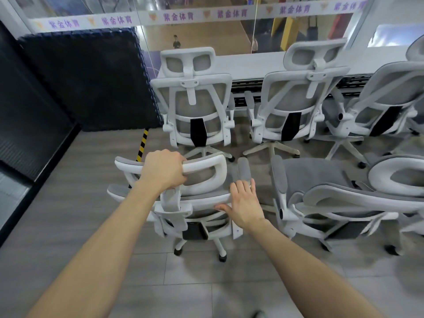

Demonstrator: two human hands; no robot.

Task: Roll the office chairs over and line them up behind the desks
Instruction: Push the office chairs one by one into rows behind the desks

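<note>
— Presently, where is the chair being handled?

— Nearest chair [195, 203] stands on the grey floor [68, 191], just behind two chairs [195, 104] parked at the white desk [247, 63].

— Hands?

— Left hand [164, 169] is clenched around its headrest [206, 171]. Right hand [244, 203] lies flat, fingers [241, 187] spread, on the backrest's top edge, grasping nothing.

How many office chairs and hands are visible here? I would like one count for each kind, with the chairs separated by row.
Chairs at the desk: 4, the last cut off at the edge
Near-row chairs: 2, the held chair and its right neighbour
Hands: 2, left hand, right hand
Total: 8
</note>
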